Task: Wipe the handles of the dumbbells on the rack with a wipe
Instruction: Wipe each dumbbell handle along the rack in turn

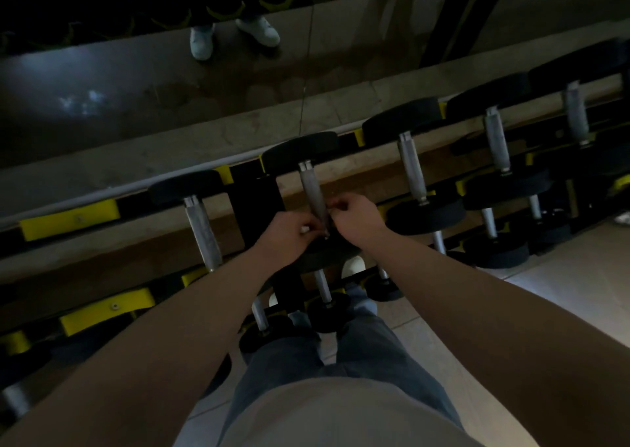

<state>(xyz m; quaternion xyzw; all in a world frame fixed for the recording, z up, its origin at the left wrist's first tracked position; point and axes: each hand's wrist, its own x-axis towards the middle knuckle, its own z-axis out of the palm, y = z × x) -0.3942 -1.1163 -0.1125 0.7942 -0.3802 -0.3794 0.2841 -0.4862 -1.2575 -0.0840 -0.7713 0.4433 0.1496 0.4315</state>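
A row of black dumbbells with silver knurled handles lies on a black and yellow rack (70, 220). The middle dumbbell's handle (311, 187) runs down between my two hands. My left hand (288, 237) has curled fingers at the lower left of that handle, with a small white bit, apparently the wipe (304, 230), showing at the fingertips. Fingers curled, my right hand (354, 220) sits against the handle's right side. How much of the wipe each hand holds is hidden in the dim light.
More dumbbells lie left (201, 228) and right (414, 170) on the top tier, with smaller ones on a lower tier (324, 288). A mirror (136, 82) behind the rack reflects white shoes. Pale floor tiles (562, 283) lie at the right.
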